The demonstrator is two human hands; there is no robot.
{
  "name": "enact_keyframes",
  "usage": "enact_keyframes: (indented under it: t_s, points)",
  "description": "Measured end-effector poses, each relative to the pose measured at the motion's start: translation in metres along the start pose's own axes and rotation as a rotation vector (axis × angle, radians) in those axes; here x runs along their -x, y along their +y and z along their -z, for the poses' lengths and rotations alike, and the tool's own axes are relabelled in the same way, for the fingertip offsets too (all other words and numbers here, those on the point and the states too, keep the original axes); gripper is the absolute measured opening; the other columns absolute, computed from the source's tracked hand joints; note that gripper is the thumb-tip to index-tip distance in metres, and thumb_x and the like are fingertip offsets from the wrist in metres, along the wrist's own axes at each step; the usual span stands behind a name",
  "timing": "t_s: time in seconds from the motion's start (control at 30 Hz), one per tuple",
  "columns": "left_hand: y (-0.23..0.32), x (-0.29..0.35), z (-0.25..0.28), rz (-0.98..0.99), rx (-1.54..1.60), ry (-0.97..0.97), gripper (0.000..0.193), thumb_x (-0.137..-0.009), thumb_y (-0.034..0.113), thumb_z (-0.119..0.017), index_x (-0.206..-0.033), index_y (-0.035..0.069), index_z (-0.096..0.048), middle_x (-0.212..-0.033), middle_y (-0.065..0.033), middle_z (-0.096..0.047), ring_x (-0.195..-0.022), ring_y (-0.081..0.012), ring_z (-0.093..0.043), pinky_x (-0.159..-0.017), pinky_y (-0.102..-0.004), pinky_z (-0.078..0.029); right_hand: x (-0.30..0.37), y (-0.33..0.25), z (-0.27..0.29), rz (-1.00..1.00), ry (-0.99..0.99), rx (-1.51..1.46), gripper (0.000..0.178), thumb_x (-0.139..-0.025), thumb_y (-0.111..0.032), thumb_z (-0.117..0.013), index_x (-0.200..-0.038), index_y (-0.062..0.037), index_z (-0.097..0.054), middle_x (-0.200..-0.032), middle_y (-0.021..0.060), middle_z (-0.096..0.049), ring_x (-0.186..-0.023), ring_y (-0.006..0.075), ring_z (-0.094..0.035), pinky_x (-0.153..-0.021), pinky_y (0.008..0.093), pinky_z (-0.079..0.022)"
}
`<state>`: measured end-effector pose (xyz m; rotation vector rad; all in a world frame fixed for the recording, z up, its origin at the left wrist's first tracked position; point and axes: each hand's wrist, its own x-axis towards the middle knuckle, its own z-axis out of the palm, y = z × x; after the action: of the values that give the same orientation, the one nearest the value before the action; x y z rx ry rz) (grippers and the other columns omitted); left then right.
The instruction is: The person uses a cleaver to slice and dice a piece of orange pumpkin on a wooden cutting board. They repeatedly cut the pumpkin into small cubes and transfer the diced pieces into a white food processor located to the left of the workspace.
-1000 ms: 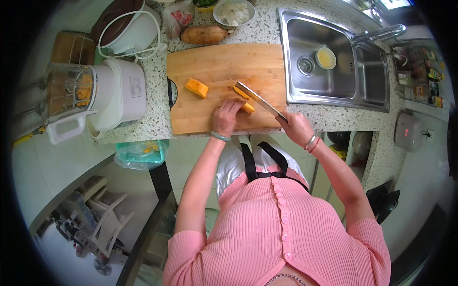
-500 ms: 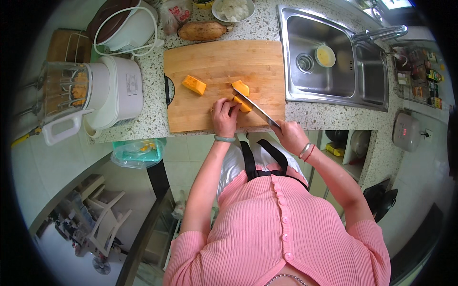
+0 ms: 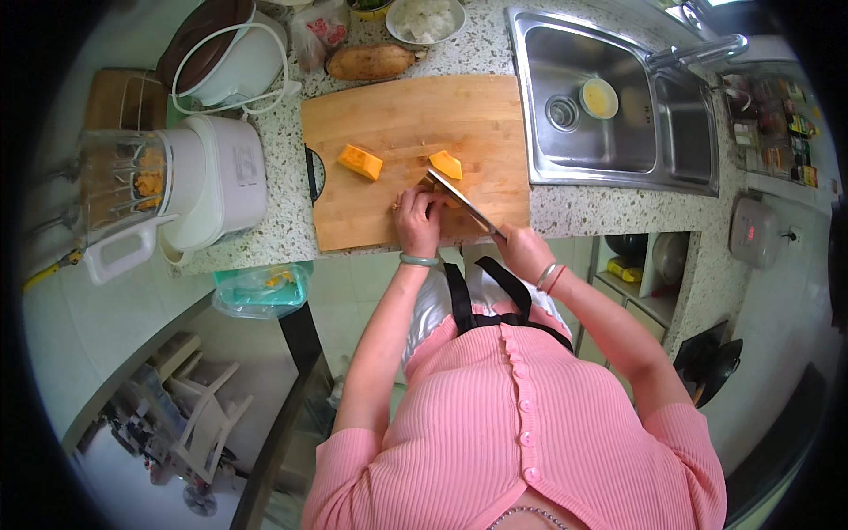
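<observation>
My right hand grips the handle of a kitchen knife. The blade slants up and left over the wooden cutting board, its edge close beside my left fingertips. With bent fingers, my left hand holds an orange pumpkin piece near the board's front edge. Fingers and blade hide most of that piece, so how far it is cut does not show. Just beyond the knife tip lies a cut pumpkin slice. A thicker pumpkin chunk rests farther left on the board.
A food processor with orange pieces in its jar stands left of the board. Behind the board lie a brown root vegetable and a plate of white food. The sink at right holds a small bowl. A bagged green bin hangs below.
My right hand and the knife have shifted left, bringing the blade over the held pumpkin piece, which is now mostly hidden. The other two pieces keep their places on the board.
</observation>
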<state>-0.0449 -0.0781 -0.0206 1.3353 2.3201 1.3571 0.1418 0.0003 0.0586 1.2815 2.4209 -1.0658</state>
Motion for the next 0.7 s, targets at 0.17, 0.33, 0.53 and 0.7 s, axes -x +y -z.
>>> enact_keyframes:
  t_s: [0.17, 0.33, 0.53, 0.7]
  points:
    - [0.006, -0.003, -0.002, 0.037, -0.112, -0.06, 0.012, -0.081, 0.012, -0.074, -0.083, 0.01, -0.062, -0.085, -0.0072, -0.063, -0.084, -0.0287, -0.058, -0.073, -0.0412, -0.045, -0.009, 0.009, 0.028, 0.052, -0.061, 0.097, 0.025, -0.093, -0.025, -0.057, -0.087, -0.0028, -0.067, -0.075, 0.0252, -0.065, -0.07, 0.0434, -0.064, -0.066, 0.0508, -0.053]
    - [0.013, 0.007, 0.001, 0.259, 0.068, -0.037, 0.014, -0.082, 0.013, -0.073, -0.088, 0.008, -0.063, -0.078, -0.0088, -0.063, -0.078, -0.0308, -0.059, -0.073, -0.0409, -0.046, 0.013, 0.002, 0.035, 0.079, 0.045, 0.188, 0.019, -0.093, -0.025, -0.059, -0.098, -0.0077, -0.067, -0.077, 0.0198, -0.067, -0.072, 0.0404, -0.065, -0.064, 0.0494, -0.052]
    - [0.014, 0.001, 0.015, 0.053, -0.004, -0.114, 0.015, -0.082, 0.01, -0.073, -0.094, 0.006, -0.065, -0.081, -0.008, -0.065, -0.076, -0.0278, -0.062, -0.07, -0.0393, -0.049, 0.024, 0.008, 0.028, 0.102, 0.187, -0.003, 0.021, -0.094, -0.025, -0.058, -0.088, -0.006, -0.064, -0.07, 0.0208, -0.065, -0.066, 0.0403, -0.064, -0.06, 0.0498, -0.052]
    - [0.024, -0.005, 0.0, 0.21, 0.024, -0.142, 0.016, -0.084, 0.014, -0.074, -0.097, 0.007, -0.067, -0.084, -0.007, -0.066, -0.072, -0.0235, -0.064, -0.066, -0.0351, -0.051, 0.019, 0.024, 0.031, 0.052, 0.164, 0.018, 0.021, -0.094, -0.025, -0.059, -0.092, -0.0056, -0.065, -0.067, 0.0222, -0.063, -0.065, 0.0414, -0.063, -0.06, 0.0512, -0.051]
